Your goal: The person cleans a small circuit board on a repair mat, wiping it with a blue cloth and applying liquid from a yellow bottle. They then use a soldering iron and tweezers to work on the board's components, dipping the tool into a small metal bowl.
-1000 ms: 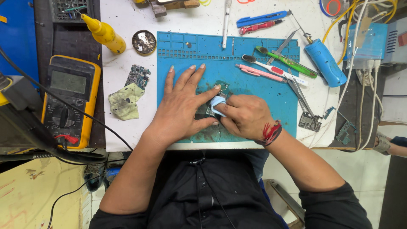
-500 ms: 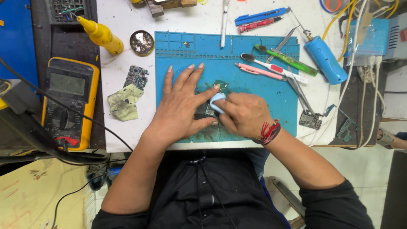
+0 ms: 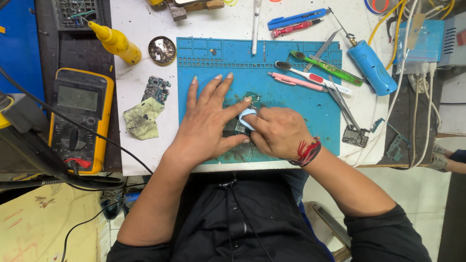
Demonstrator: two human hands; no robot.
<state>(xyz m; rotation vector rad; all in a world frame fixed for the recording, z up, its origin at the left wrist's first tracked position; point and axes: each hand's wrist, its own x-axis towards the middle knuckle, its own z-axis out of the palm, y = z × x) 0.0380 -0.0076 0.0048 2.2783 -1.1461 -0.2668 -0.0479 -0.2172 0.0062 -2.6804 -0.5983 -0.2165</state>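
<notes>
A small green circuit board (image 3: 252, 101) lies on the blue work mat (image 3: 296, 104), mostly hidden under my hands. My left hand (image 3: 206, 121) rests flat on the mat with fingers spread, its thumb and forefinger pinning the board. My right hand (image 3: 276, 132) presses a small light-blue cloth pad (image 3: 245, 118) against the board. A red thread band sits on my right wrist.
Toothbrushes (image 3: 310, 77), tweezers (image 3: 342, 102) and a blue cylindrical tool (image 3: 371, 68) lie right of my hands. Another circuit board (image 3: 156, 89), a stained rag (image 3: 143, 119), a yellow bottle (image 3: 116, 43), a round tin (image 3: 162, 50) and a yellow multimeter (image 3: 80, 119) sit left.
My right hand has shifted slightly with the pad over the board. My left hand stays in place.
</notes>
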